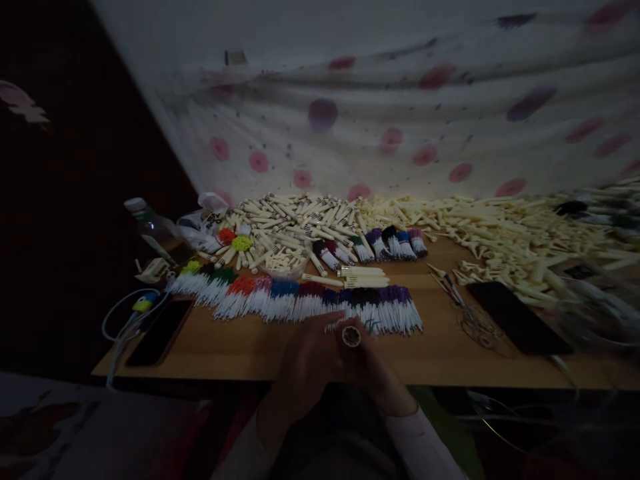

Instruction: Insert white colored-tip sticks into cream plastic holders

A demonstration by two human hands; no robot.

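Observation:
My right hand (373, 365) is closed round a pen barrel near the table's front edge. The round end of the pen barrel (351, 336) faces up toward me, with a ring of small openings or tips in it. Close against it on the left is my left hand (309, 350), its fingers bent in toward the barrel. Dim light and blur hide what those fingers hold. Just beyond both hands lies a long row of white pen refills (285, 307) with coloured ends, grouped by colour: yellow, green, orange, pink, blue, dark red, black and purple.
Behind the row are a clear tub (295, 267) of small cream parts, banded refill bundles (397, 245) and heaped cream pen barrels (300, 217). A phone (160, 332) and bottle (155, 230) are left. A dark tablet-like slab (517, 317), cord (480, 330) and pale parts (525, 233) are right.

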